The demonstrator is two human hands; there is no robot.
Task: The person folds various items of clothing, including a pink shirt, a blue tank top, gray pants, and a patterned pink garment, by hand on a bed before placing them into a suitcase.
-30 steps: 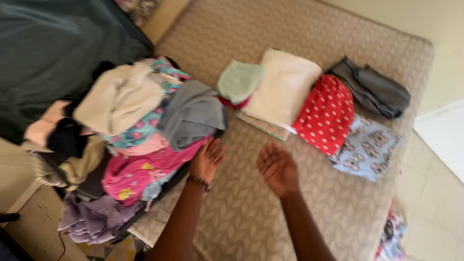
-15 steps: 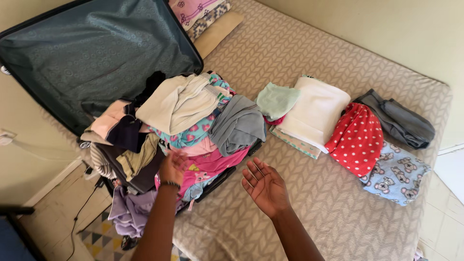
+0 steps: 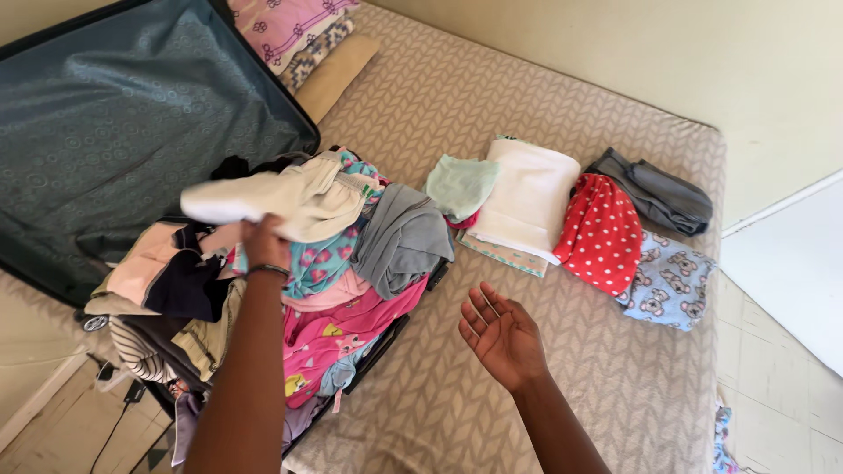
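While the right hand point(image 3: 502, 335) hovered open, palm up, over the mattress point(image 3: 562, 386), the left hand point(image 3: 263, 243) gripped a cream garment point(image 3: 281, 198) atop the suitcase point(image 3: 132, 123) pile. Risk: heaped pile overhangs the edge; pulling could drag the grey garment point(image 3: 399, 237) out. Folded stacks point(image 3: 562, 211) sat beyond.

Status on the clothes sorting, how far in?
Done: several folded pieces lie on the mattress, among them a white towel and a red dotted garment. In hand: left hand grips a cream garment; right hand is open, empty. Left: a big heap in the suitcase.
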